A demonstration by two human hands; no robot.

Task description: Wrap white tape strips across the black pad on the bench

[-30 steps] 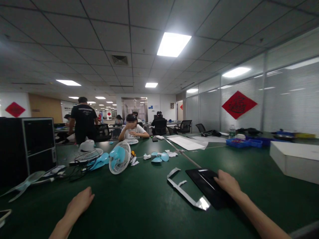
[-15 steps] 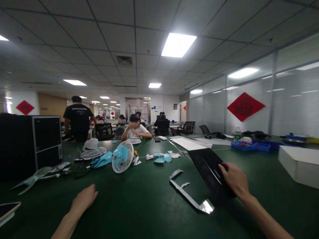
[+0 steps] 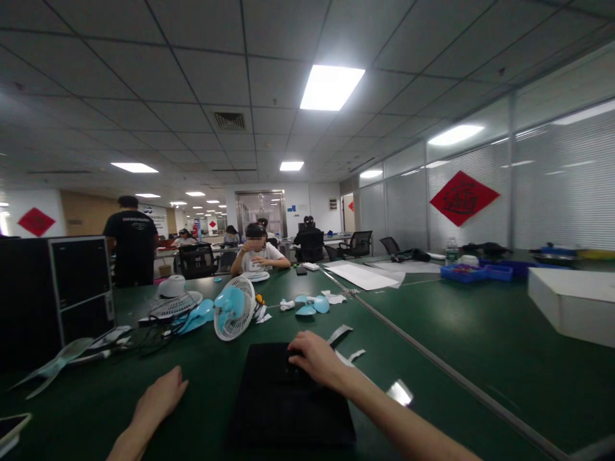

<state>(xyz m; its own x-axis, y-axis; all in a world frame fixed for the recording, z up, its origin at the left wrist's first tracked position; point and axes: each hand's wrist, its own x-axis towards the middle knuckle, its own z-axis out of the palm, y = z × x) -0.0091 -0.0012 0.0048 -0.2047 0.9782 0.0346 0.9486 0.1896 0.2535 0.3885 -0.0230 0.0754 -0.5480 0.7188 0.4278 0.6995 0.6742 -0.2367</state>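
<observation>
- While the right hand (image 3: pixel 314 360) reaches in over the middle of the desk in the head view, its bent fingertips touch the far part of a flat black panel (image 3: pixel 293 416), just below and around them.
- Those right fingers lie close together; whether they pinch the panel or merely rest on it, I cannot tell.
- Left of the panel, well apart from it, the left hand (image 3: pixel 161 392) is near the green desktop (image 3: pixel 211 416), its fingers curled in together; how tightly they close, I cannot tell.
- Just right of the right fingers, a pale angled strip (image 3: pixel 357 355) shows in pieces, partly hidden by the right forearm.
- Beyond the right fingers sits a light-blue fan blade (image 3: pixel 311 305) beside white scraps (image 3: pixel 333 297).
- Between and beyond both sets of fingers stands a tilted fan head (image 3: pixel 234 308) with a white grille.
- Farther past the left fingers are a white fan base (image 3: pixel 172 287) and, to its left, a black computer tower (image 3: pixel 79 288).
- Well to the right of the right fingers lie a white box (image 3: pixel 571 304) and a blue tray (image 3: pixel 464 274).
</observation>
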